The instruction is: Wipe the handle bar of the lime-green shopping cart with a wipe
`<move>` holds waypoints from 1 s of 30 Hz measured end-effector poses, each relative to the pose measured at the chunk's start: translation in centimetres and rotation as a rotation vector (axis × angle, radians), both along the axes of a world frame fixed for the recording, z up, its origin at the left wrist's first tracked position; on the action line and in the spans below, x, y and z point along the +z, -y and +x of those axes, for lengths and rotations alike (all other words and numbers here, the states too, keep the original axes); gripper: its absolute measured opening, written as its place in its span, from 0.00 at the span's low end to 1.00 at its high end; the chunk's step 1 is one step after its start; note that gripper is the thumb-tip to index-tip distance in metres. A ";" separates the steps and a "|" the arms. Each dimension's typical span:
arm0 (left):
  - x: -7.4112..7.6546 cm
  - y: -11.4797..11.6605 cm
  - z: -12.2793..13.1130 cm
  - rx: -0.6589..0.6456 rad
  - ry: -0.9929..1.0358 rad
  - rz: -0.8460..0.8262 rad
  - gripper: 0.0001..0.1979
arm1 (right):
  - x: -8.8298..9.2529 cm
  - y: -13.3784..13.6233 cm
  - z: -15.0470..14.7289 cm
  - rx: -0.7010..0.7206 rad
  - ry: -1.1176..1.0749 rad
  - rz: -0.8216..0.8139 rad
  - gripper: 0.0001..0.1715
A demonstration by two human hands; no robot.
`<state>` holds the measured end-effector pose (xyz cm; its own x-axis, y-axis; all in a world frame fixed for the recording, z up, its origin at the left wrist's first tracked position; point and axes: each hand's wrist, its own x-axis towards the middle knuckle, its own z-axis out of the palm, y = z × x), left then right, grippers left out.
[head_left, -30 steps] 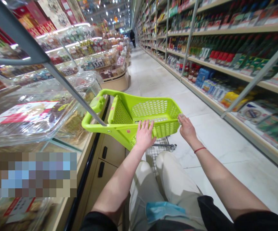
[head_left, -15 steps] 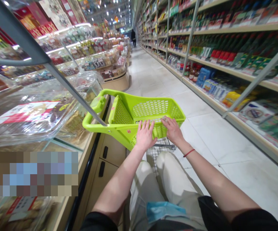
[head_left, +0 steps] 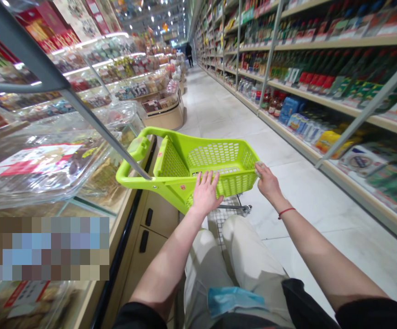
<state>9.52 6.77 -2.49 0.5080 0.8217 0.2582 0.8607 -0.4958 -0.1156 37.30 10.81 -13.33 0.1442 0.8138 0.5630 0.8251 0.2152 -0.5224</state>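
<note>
A lime-green shopping cart (head_left: 169,180) with a perforated plastic basket stands in front of my knees, its basket holding nothing visible. My left hand (head_left: 206,194) rests on the near rim, fingers spread over the edge and thumb apart. At the basket's right end, my right hand (head_left: 269,183) is closed, fingertips against the corner. Something small and pale shows at those fingertips, too small to make out. A red string circles the right wrist.
Shelves of bottles and packs (head_left: 322,91) line the right side. On the left are a display counter (head_left: 116,233) with packaged food and a grey metal bar (head_left: 99,123) crossing the view. A blue mask (head_left: 234,299) lies on my lap. A person (head_left: 189,55) is far down the aisle.
My right hand has moved right along the near rim to the basket's end corner. My left hand stays at the same place on the rim.
</note>
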 end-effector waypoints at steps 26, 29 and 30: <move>0.5 0.1 -0.1 0.008 -0.003 -0.027 0.44 | 2.0 1.4 -5.1 0.191 0.302 0.052 0.44; 0.5 0.1 -0.1 0.012 -0.007 -0.033 0.43 | 1.4 1.4 -3.0 0.153 0.271 0.051 0.44; 0.5 0.1 -0.1 0.011 -0.007 -0.034 0.43 | 1.2 1.3 -2.5 0.135 0.256 0.048 0.44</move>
<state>9.41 6.68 -1.97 0.5004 0.8356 0.2266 0.8655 -0.4898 -0.1051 34.79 9.47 -12.12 -0.1156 0.7873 0.6056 0.8907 0.3520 -0.2876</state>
